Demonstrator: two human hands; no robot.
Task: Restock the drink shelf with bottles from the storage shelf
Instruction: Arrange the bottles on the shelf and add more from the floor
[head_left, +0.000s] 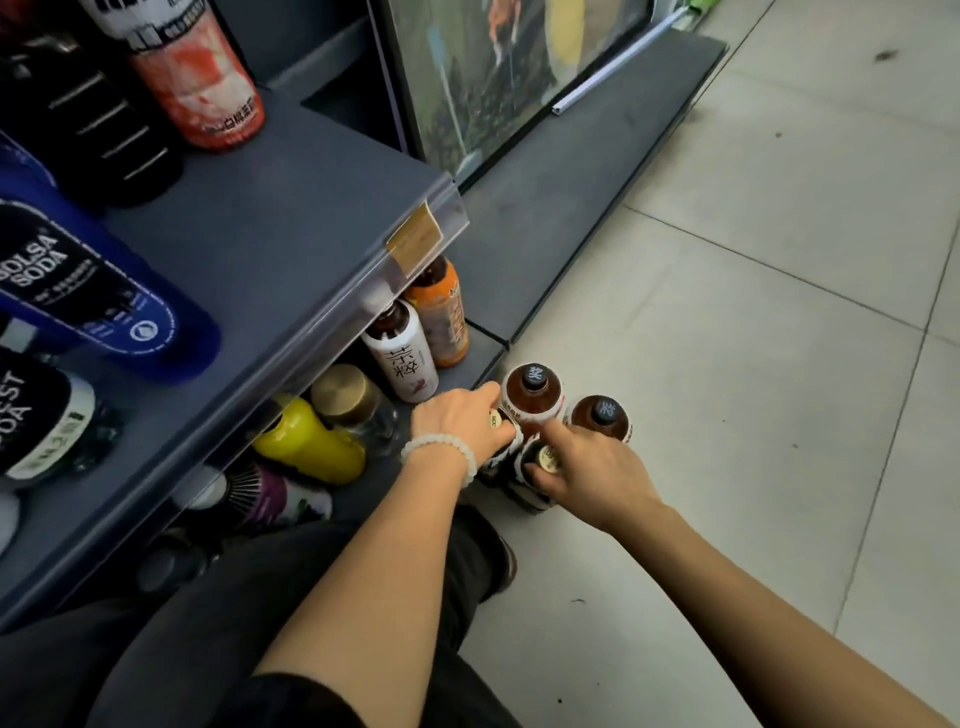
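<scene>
Several bottles stand in a cluster on the tiled floor beside the shelf's base. Two are brown tea bottles with dark caps, one (532, 397) nearer the shelf and the other (602, 418) to its right. In front of them stand two dark bottles with pale caps. My left hand (462, 428), with a white bead bracelet on the wrist, grips the top of the left dark bottle (501, 441). My right hand (587, 470) closes around the neck of the right dark bottle (535, 486). The bottom shelf (483, 364) holds a white tea bottle (402, 358) and an orange bottle (441, 317).
A yellow bottle (306, 441), a gold-lidded jar (345, 397) and a purple bottle (270, 493) sit further left on the bottom shelf. The grey shelf above (270, 244) carries blue soda bottles and a red-labelled bottle (192, 78). My dark-trousered knee is below.
</scene>
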